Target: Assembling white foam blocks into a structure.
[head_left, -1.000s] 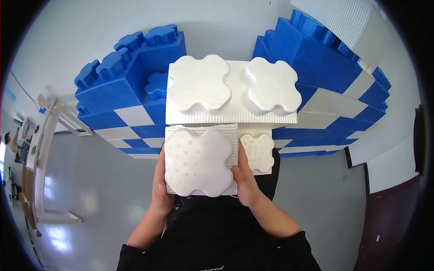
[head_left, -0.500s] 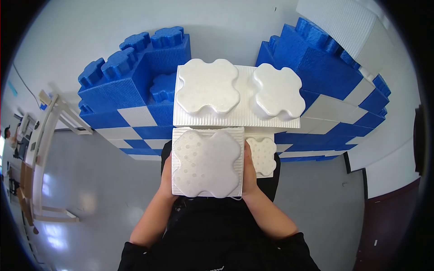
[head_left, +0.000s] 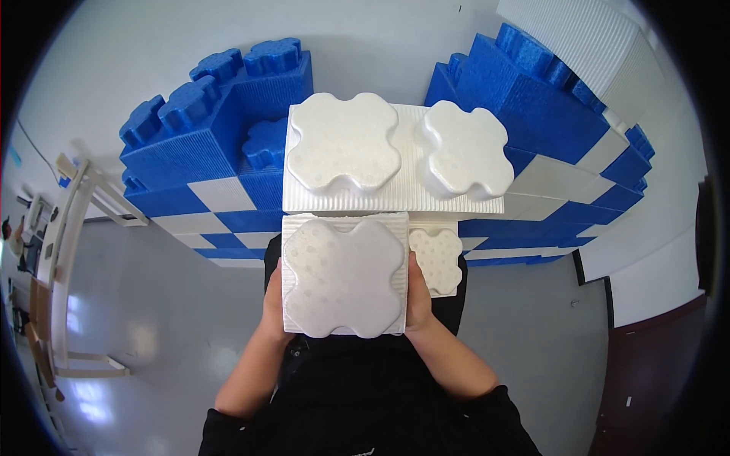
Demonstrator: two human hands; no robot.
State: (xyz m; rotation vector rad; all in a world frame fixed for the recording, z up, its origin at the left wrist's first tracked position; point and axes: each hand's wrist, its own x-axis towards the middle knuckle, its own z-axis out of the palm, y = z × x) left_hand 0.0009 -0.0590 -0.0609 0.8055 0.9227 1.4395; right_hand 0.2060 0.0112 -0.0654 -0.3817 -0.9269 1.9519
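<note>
Between my two palms I hold a square white foam building block (head_left: 345, 277), with one big clover-shaped stud facing up. My left hand (head_left: 272, 304) presses its left side and my right hand (head_left: 418, 295) its right side; most of the fingers are hidden by the block. Just beyond its far edge is a longer white block (head_left: 414, 163) with two clover-shaped studs; whether the two touch, I cannot tell. Lower down, beside my right hand, another white block (head_left: 435, 258) shows a dimpled stud, partly hidden.
Stacked blue and white blocks form a wall on the left (head_left: 182, 159) and on the right (head_left: 525, 106). A white ribbed block (head_left: 570, 34) sits on top at the right. A pale frame table (head_left: 72, 220) stands far left, with a person (head_left: 15, 235) behind it.
The held block looks slightly larger and sits a little farther left and lower in view. Both hands keep their hold on its sides. The wall has shifted slightly in the picture.
</note>
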